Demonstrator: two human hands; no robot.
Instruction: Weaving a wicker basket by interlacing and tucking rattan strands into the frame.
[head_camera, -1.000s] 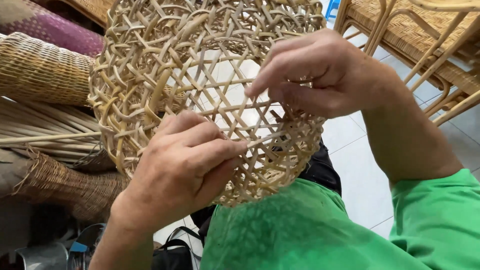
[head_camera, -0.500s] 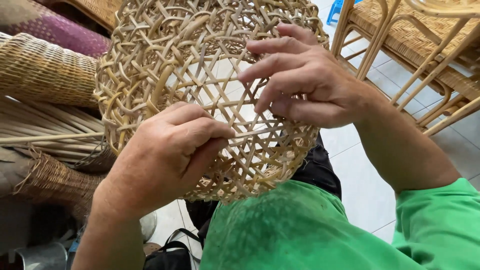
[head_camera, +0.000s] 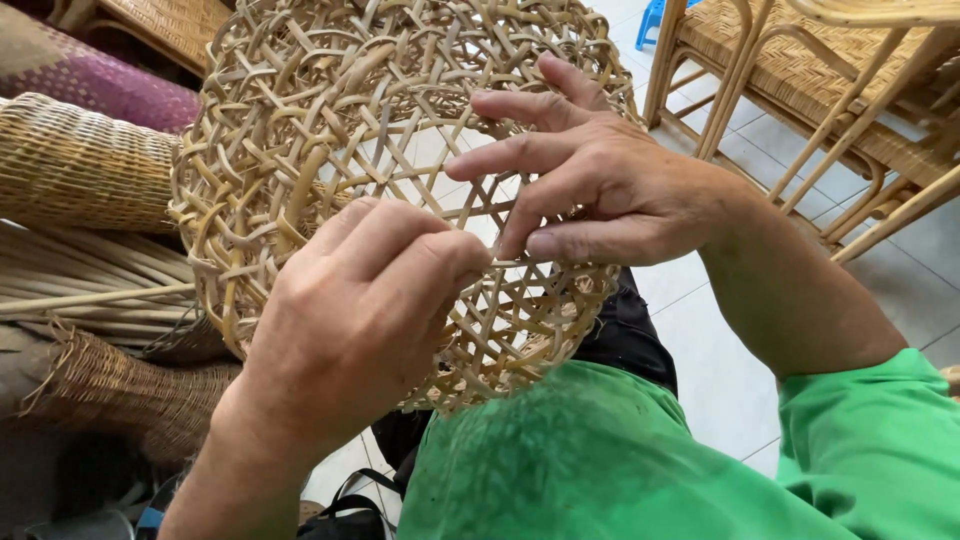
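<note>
The round open-weave basket of pale rattan strips (head_camera: 340, 130) looks smooth with a faint sheen (its rim strands thicker than the lattice). The tan, tightly woven wicker basket (head_camera: 80, 165) appears matt and rougher. The green cloth shirt (head_camera: 600, 460) is soft and dull; the white floor tiles (head_camera: 720, 370) are glossy.

Basket-weaving workshop or small cane craft shop, likely home-based. Evidence: half-woven open-lattice pale cane basket (head_camera: 400, 150) under both hands; left of left hand (head_camera: 350, 330), tightly woven tan wicker basket on its side (head_camera: 80, 165), bundle of long loose cane strips (head_camera: 80, 290), brown frayed-edge woven piece (head_camera: 100, 385). Right of right hand (head_camera: 600, 190), light rattan chair frames with woven seats (head_camera: 820, 80). White tiled floor (head_camera: 720, 350) beneath.
</note>
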